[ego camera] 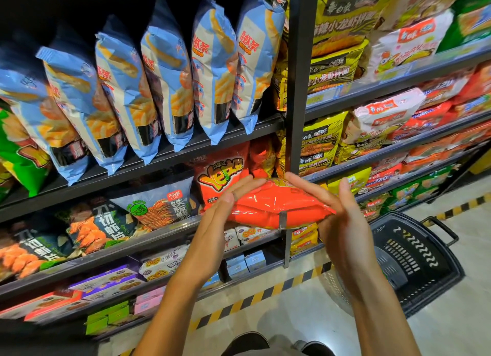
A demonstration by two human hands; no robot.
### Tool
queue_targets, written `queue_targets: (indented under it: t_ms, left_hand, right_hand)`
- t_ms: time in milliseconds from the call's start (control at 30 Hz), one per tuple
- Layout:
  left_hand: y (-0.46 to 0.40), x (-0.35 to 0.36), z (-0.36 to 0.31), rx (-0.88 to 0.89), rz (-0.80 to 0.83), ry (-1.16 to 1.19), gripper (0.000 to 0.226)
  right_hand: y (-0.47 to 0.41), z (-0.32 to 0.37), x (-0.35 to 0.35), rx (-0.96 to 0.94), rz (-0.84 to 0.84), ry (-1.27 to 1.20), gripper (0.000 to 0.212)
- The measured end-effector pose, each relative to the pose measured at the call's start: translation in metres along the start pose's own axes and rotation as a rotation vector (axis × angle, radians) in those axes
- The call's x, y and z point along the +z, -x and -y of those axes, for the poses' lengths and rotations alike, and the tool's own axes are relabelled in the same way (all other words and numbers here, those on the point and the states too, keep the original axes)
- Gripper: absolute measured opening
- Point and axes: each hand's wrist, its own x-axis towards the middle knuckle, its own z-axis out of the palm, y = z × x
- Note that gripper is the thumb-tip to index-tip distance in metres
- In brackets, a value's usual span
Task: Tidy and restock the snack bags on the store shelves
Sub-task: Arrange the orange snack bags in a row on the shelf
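Both hands are sandwiching a red snack bag (279,209) flat, in front of the 2nd shelf (148,167) near its right end: left hand (212,222) w/ straight fingers pressing one side, right hand (342,222) pressing the other. A matching red bag (220,175) is standing just behind.

Red bag (276,207) front turned away; shelf labels (326,95) blurred, perhaps price tags.
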Motion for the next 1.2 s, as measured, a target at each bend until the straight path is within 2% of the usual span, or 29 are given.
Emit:
queue_targets:
  t_ms: [100, 200, 233, 333, 467, 533, 700, 833, 933, 1033, 1100, 1200]
  left_hand:
    - [0.002, 0.001, 0.0, 0.123, 0.037, -0.103, 0.048]
    - [0.004, 0.003, -0.002, 0.202, 0.084, -0.114, 0.048]
    - [0.005, 0.003, -0.003, 0.22, 0.099, -0.122, 0.049]
    - [0.006, 0.003, -0.002, 0.256, 0.092, -0.08, 0.06]
    - [0.001, 0.001, -0.009, 0.097, -0.008, 0.135, 0.088]
    - [-0.008, -0.006, -0.018, 0.036, 0.006, 0.229, 0.094]
    - [-0.03, -0.038, -0.059, 0.043, 0.037, 0.346, 0.099]
    - [-0.046, -0.067, -0.106, 0.154, 0.018, 0.324, 0.066]
    - [-0.058, -0.09, -0.144, 0.264, -0.025, 0.302, 0.067]
    - [-0.072, -0.114, -0.177, 0.373, -0.158, 0.267, 0.051]
    - [-0.08, -0.128, -0.196, 0.47, -0.248, 0.196, 0.051]
    - [-0.087, -0.145, -0.224, 0.601, -0.322, 0.065, 0.063]
  right_hand:
    - [-0.005, 0.001, -0.008, 0.04, 0.03, 0.005, 0.061]
    - [-0.005, 0.0, -0.017, 0.147, 0.092, 0.078, 0.073]
    - [-0.004, 0.0, -0.019, 0.156, 0.1, 0.057, 0.071]
    - [0.001, 0.001, -0.021, 0.047, 0.088, 0.022, 0.067]
    - [-0.002, 0.006, -0.012, -0.121, 0.118, 0.058, 0.07]
    - [-0.008, 0.012, -0.004, -0.182, 0.135, 0.069, 0.072]
    - [-0.033, 0.047, 0.019, -0.338, 0.23, 0.143, 0.072]
    - [-0.058, 0.101, 0.049, -0.475, 0.355, 0.215, 0.075]
    - [-0.08, 0.143, 0.078, -0.568, 0.451, 0.284, 0.075]
    - [-0.105, 0.176, 0.106, -0.691, 0.44, 0.349, 0.073]
    - [-0.12, 0.192, 0.125, -0.786, 0.412, 0.359, 0.071]
    - [-0.139, 0.212, 0.156, -0.893, 0.371, 0.367, 0.073]
